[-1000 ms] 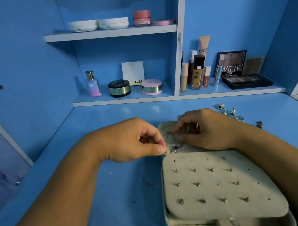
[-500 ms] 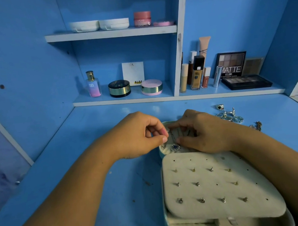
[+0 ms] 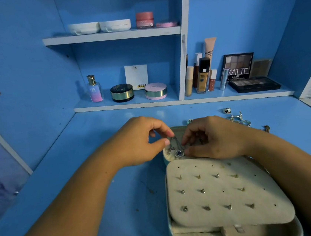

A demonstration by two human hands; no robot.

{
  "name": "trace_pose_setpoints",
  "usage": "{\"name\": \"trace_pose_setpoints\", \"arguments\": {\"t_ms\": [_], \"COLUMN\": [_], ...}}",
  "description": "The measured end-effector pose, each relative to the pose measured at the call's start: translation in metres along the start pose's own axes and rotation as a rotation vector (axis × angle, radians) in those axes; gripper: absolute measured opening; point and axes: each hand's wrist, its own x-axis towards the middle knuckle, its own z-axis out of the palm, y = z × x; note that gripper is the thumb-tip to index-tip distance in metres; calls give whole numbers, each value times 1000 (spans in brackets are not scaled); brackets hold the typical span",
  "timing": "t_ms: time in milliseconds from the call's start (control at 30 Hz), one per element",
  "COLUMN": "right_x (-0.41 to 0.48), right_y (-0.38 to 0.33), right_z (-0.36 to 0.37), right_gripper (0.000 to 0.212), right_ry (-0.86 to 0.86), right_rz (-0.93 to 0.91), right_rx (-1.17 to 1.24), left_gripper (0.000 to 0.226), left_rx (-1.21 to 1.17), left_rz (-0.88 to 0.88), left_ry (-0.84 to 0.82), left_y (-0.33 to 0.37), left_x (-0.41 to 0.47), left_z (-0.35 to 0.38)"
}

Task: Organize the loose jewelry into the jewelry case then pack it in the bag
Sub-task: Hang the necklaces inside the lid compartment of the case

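necklace (image 3: 177, 150) inside open jewelry case (image 3: 229, 193)

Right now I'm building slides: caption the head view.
Left hand and right hand pinch a necklace over the case.

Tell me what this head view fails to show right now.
Head view: jewelry case far compartment, covered by the left hand and right hand.
Necklace chain: too fine to trace; whether the right fingers pinch it is unclear.
Case's near edge: cut off by the frame bottom.
Bag: out of view.
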Motion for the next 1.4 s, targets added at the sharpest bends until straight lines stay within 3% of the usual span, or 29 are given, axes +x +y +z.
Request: {"name": "trace_pose_setpoints", "arguments": {"t_ms": [100, 200, 267, 367, 433, 700, 1100, 1400], "right_x": [2, 4, 5, 7, 7, 9, 6, 6], "right_y": [-2, -3, -4, -5, -3, 0, -5, -4], "right_z": [3, 5, 6, 7, 8, 11, 8, 11], "right_gripper": [24, 32, 29, 22, 20, 15, 11, 20], "right_ry": [6, -8, -29, -32, -19, 71, 1, -36], "right_rz": [-28, -49, -55, -53, -40, -13, -40, -23], "right_rx": [31, 27, 14, -3, -6, 49, 84, -4], "left_gripper": [14, 35, 55, 105, 123, 118, 118, 118], "left_rx": [48, 46, 18, 60, 135, 247, 215, 181], "left_rz": [-53, -80, -104, -177, -234, -258, -261, -277], "left_ry": [-67, -160, -198, -247, -308, -492, -476, -460], "left_y": [-4, -5, -7, -16, -22, -30, -31, -27], "left_x": [-4, -5, -4, -3, -3, 1, 1, 3], "left_z": [-9, -13, -14, -14, -13, -6, -5, -9]}}
